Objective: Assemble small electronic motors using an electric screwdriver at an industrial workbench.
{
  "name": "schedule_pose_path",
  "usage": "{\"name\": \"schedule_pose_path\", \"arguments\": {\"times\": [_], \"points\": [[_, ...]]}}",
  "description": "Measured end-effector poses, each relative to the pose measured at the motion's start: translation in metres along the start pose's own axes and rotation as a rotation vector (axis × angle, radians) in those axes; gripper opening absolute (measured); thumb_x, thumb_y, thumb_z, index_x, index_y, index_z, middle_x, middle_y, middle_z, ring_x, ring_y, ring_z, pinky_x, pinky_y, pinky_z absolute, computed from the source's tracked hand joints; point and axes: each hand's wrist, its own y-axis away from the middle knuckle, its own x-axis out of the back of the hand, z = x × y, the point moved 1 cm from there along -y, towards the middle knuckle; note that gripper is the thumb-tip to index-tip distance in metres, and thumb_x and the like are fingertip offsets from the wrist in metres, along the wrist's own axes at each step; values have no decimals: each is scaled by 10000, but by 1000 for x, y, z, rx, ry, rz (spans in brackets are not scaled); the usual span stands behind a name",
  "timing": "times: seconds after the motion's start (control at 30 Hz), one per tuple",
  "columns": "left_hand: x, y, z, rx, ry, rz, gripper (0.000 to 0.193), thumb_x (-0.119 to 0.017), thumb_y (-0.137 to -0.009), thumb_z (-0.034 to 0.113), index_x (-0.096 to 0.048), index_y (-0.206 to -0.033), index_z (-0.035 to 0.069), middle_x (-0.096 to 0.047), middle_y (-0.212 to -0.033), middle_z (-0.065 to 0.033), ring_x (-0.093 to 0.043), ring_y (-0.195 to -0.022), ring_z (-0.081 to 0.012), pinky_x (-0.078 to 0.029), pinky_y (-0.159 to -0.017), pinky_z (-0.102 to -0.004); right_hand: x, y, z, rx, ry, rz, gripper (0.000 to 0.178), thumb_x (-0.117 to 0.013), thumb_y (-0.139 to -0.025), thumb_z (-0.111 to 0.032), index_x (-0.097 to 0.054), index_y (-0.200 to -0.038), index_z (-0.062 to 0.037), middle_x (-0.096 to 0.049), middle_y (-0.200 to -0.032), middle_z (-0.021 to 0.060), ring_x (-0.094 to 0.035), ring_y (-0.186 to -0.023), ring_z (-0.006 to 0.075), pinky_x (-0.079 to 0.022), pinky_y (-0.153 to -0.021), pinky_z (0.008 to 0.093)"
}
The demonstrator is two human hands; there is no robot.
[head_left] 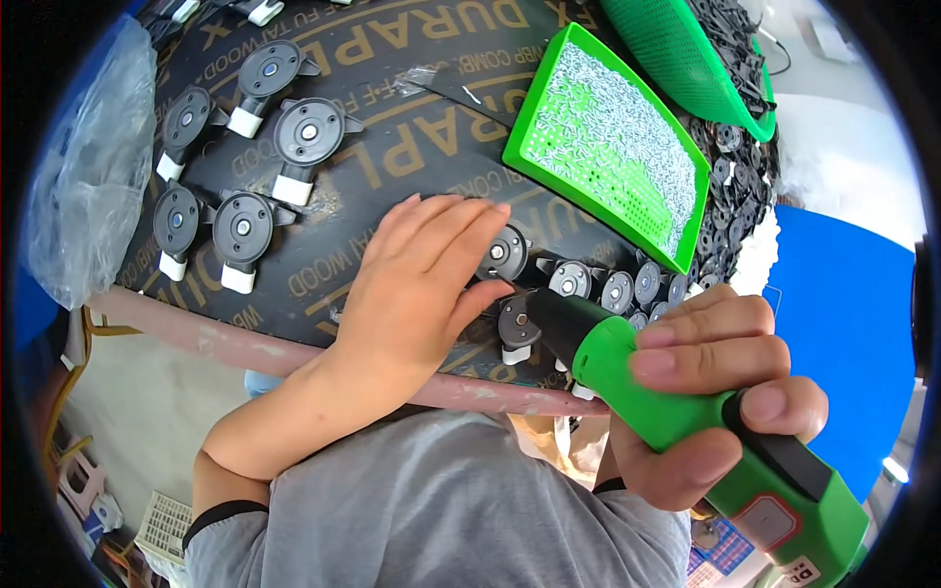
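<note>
My right hand is wrapped around a green and black power screwdriver. The driver's dark nose points up and left, its thin bit reaching a round black plastic caster-like part. My left hand is laid over the table with its index finger and thumb around that same part, whose left side they hide. Just below the driver's nose sits another round black part with a white tab. More of these discs crowd together right of my left thumb.
A green perforated tray holds many small silvery screws. Behind it, a green basket contains black parts, with others heaped alongside. Several finished-looking discs with white tabs stand on the left, near a clear plastic bag. The table's pinkish edge runs in front.
</note>
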Motion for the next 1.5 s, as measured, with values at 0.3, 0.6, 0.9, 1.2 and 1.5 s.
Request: {"name": "schedule_pose_path", "arguments": {"times": [0.3, 0.6, 0.9, 1.2, 1.5], "points": [[2, 0, 2, 5, 7, -21, 562, -752, -805, 188, -568, -1315, 40, -586, -1295, -104, -527, -1229, -316, -383, -1088, -505, -5, -3, 5, 0, -52, -4, 331, -542, -996, -359, -440, -1167, -94, -615, -715, 63, -549, -615, 180, -393, -553, 280], [3, -2, 3, 14, 15, -33, 575, -758, -792, 186, -568, -1316, 46, -585, -1280, -110, -530, -1219, -315, -383, -1085, -499, 0, -1, 6, -12, -19, -52, 353, -548, -994, -373, -439, -1186, -99, -606, -717, 68, -546, -615, 174, -401, -562, 268], [5, -3, 0, -13, 115, 98, 419, -821, -701, 127, -674, -1091, 85, -616, -1202, -86, -575, -1148, -329, -451, -975, -471, 1, -1, 6, -15, -69, 97, 354, -466, -1000, -370, -452, -1211, -86, -566, -737, 69, -512, -638, 177, -388, -586, 283], [6, 0, 0, -135, 87, 169, 227, -805, -701, 104, -715, -907, 79, -674, -899, -32, -629, -1003, -270, -468, -929, -458, 5, -1, -4, 6, -63, 122, 360, -445, -994, -369, -466, -1202, -76, -558, -732, 66, -507, -632, 176, -387, -587, 283], [13, 1, 3, 319, 850, 97, 141, -741, -809, -41, -756, -924, 39, -738, -915, -66, -668, -1004, -201, -533, -845, -312, 9, 1, -33, -42, -85, 329, 386, -421, -1000, -405, -533, -1168, -76, -524, -757, 32, -492, -709, 176, -407, -666, 301]]}}
